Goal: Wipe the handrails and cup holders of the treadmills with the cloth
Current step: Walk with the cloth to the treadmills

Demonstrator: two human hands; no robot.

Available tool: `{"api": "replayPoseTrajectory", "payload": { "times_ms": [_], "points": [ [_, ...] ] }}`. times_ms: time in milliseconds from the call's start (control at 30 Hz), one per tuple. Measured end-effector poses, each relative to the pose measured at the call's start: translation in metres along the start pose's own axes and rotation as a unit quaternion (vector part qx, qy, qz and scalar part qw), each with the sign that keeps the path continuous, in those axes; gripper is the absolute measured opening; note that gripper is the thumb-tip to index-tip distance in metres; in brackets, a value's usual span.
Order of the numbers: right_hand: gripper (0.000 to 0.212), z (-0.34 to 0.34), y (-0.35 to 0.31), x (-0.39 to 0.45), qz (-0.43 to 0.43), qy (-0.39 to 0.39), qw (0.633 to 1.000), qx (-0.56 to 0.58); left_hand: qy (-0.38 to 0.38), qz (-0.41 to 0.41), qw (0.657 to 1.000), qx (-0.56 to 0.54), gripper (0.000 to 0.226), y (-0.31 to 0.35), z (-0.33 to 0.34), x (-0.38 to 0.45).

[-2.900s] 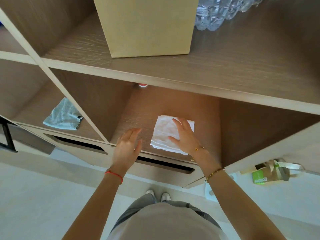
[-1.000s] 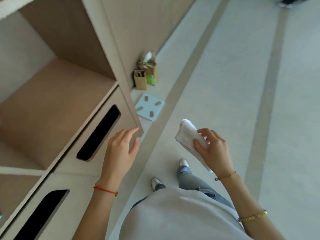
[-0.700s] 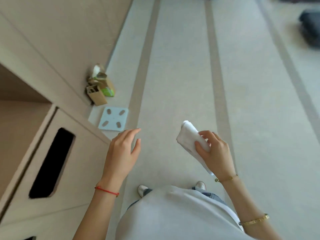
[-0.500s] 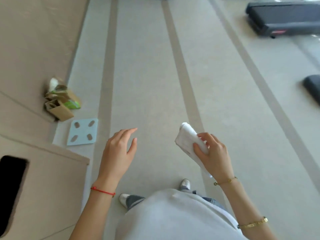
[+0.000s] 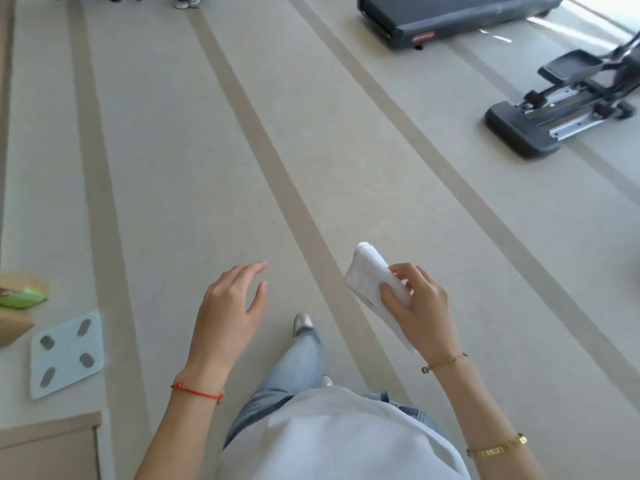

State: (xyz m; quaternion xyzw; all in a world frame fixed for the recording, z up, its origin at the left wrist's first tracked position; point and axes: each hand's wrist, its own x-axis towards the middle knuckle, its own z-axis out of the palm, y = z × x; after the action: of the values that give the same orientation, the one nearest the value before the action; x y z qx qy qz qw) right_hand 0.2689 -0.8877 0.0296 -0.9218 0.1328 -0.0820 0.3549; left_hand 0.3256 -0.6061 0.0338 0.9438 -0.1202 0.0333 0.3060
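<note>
Right hand (image 5: 420,308) grips the folded cloth (image 5: 372,280), left hand (image 5: 230,308) loose and empty. Treadmill (image 5: 450,13) is way off at the floor's far right edge, so no wiping looks started yet.

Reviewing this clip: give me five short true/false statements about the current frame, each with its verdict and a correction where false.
1. The right hand holds a folded white cloth. True.
2. The left hand grips a spray bottle. False: it is open and holds nothing.
3. A treadmill lies ahead on the right, out of arm's reach. True.
4. The cloth is pressed on a handrail. False: it is held in the air above the floor; no handrail is in view.
5. A pale blue scale lies on the floor to the person's left. True.
</note>
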Motion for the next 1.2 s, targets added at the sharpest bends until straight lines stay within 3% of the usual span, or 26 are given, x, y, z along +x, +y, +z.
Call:
{"api": "replayPoseTrajectory", "payload": {
  "times_ms": [233, 667, 900, 1200],
  "points": [
    [0.012, 0.001, 0.035, 0.101, 0.053, 0.041, 0.998, -0.007, -0.034, 0.054, 0.998, -0.002, 0.029, 0.019, 0.049, 0.132],
    [0.012, -0.025, 0.054, 0.372, 0.090, 0.145, 0.985, -0.023, -0.083, 0.139, 0.987, -0.011, 0.030, 0.064, 0.103, 0.446],
    [0.013, -0.025, 0.079, 0.495, 0.135, 0.166, 0.976, -0.029, -0.125, 0.164, 0.978, -0.024, 0.030, 0.077, 0.146, 0.584],
    [0.011, -0.041, 0.128, 0.714, 0.122, 0.157, 0.980, -0.011, -0.111, 0.152, 0.982, -0.026, 0.029, 0.102, 0.212, 0.791]
  ]
}}
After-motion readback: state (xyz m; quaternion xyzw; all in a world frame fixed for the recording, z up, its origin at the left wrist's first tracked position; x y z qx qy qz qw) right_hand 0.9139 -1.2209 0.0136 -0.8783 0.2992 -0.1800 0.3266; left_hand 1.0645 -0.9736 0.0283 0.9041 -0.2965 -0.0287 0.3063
